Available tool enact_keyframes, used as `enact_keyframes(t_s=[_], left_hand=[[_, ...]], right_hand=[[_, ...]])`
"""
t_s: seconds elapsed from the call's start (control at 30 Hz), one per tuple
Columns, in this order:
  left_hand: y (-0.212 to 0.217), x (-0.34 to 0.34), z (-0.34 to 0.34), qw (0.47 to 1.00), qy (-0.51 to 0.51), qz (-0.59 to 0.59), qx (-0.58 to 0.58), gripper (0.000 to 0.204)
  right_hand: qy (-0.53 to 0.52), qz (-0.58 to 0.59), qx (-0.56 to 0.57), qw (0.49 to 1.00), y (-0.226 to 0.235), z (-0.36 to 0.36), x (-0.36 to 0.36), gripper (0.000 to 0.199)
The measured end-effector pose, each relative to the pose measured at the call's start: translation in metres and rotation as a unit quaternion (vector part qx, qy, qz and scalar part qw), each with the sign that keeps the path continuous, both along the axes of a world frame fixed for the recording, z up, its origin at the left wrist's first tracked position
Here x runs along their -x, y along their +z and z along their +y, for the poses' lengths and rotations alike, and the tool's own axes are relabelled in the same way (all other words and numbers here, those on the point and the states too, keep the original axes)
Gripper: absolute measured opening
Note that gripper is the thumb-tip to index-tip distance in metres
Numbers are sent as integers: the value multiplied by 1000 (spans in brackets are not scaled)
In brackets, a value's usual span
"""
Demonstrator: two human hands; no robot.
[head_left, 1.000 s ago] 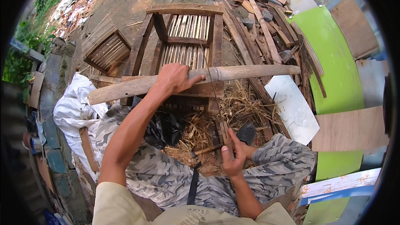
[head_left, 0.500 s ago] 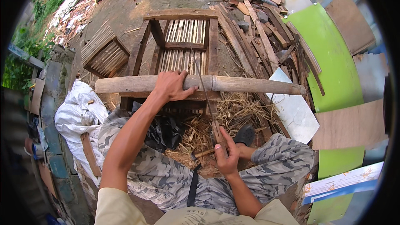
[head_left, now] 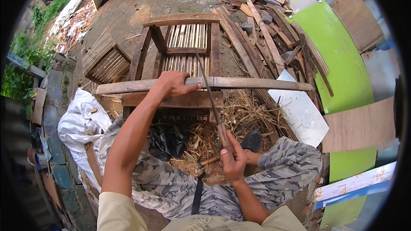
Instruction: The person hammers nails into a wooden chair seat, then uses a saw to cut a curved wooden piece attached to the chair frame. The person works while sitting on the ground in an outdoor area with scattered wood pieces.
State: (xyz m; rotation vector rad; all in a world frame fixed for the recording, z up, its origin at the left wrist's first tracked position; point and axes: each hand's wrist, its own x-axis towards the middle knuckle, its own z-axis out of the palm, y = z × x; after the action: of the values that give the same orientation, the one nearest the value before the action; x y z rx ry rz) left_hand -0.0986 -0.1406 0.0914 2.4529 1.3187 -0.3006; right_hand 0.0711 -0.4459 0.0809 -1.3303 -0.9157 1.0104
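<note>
A long piece of bamboo lies crosswise over the near end of a dark wooden frame with bamboo slats. My left hand is closed round it left of the middle, thumb stretched along it toward the right. In my right hand is the wooden handle of a long-bladed knife. Its narrow blade points away from me and crosses the bamboo just right of my left thumb. Whether the blade touches the bamboo or is only above it, I cannot tell.
A smaller slatted piece stands at the left, beyond a white sack. Scrap planks are heaped at the right, beside a green panel. Below the frame lie shavings and a black plastic bag.
The bamboo has been rolled in my left hand and now looks narrower. My left hand has shifted slightly. The knife now shows more of its blade's side.
</note>
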Motion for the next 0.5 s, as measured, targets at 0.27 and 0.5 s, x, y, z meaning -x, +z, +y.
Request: enact_keyframes(t_s=[0.27,0.5], left_hand=[[22,-8,0,999,11,32,9,95],[1,10,-19,991,104,-63,-62,95]], right_hand=[[9,-29,-14,999,-2,1,3,56],[-4,9,-13,1000,-12,-6,-1,56]])
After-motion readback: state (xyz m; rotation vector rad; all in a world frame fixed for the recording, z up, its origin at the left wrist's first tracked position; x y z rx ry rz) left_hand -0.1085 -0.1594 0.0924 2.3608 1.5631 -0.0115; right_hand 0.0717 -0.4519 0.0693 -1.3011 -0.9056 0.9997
